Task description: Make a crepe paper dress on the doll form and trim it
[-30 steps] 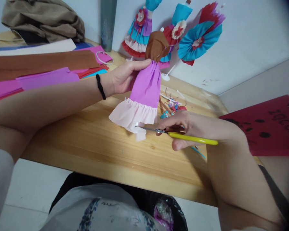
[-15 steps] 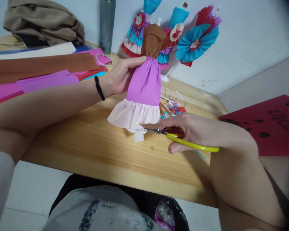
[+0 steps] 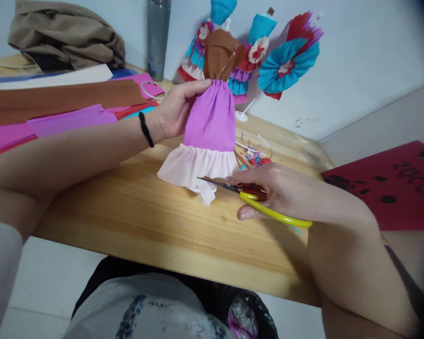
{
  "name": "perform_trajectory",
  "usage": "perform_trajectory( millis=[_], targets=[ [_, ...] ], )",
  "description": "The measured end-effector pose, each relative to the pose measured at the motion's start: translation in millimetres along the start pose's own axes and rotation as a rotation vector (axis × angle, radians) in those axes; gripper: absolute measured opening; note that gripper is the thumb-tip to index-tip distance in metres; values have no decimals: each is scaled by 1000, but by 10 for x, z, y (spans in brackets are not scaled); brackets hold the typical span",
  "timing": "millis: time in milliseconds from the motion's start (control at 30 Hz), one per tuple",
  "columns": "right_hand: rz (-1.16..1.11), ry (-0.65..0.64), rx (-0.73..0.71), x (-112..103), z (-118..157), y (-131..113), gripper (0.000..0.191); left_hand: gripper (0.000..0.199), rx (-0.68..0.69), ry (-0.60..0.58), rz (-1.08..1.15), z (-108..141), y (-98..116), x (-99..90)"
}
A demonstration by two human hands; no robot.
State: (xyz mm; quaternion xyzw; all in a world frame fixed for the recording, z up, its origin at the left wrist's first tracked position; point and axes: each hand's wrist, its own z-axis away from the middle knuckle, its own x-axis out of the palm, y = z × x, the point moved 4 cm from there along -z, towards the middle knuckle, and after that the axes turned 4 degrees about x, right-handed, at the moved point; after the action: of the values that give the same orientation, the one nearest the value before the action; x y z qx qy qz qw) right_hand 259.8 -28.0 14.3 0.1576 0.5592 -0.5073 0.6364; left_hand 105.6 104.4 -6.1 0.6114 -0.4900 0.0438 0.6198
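My left hand (image 3: 178, 109) is closed around the waist of a small doll-size dress (image 3: 212, 117), its thumb on the gathered seam; the other fingers are behind it. The dress has a brown bodice, a purple skirt and a pale pink ruffle (image 3: 198, 165) at the hem. Yellow-handled scissors (image 3: 265, 207) sit in my right hand (image 3: 268, 188), their dark blades pointing left across the lower ruffle. Below the blade tips a pale strip (image 3: 207, 194) hangs from the hem. Whether the blades touch the ruffle I cannot tell.
Behind stand two small dresses (image 3: 198, 52) (image 3: 256, 56) and a blue fan flower (image 3: 288, 63). Crepe paper sheets (image 3: 63, 96), a cloth (image 3: 67, 33) and a bottle (image 3: 158, 42) are at left. Scraps (image 3: 254, 157) lie on the wooden table (image 3: 127, 212); a red sheet (image 3: 388, 183) is at right.
The scissors have shifted slightly left and up, their blades now lying over the ruffle. The hanging strip has twisted and tilted. The dress's top has moved a little left.
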Motion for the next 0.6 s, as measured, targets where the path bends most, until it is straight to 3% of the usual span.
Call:
perform_trajectory(
  millis=[433,600],
  targets=[
    [300,205,9,31,85,-209,39,34,2,18,102,-17,29,14],
    [208,112,2,-29,108,-59,44,33,6,87,68,-9,31,5]
  ],
)
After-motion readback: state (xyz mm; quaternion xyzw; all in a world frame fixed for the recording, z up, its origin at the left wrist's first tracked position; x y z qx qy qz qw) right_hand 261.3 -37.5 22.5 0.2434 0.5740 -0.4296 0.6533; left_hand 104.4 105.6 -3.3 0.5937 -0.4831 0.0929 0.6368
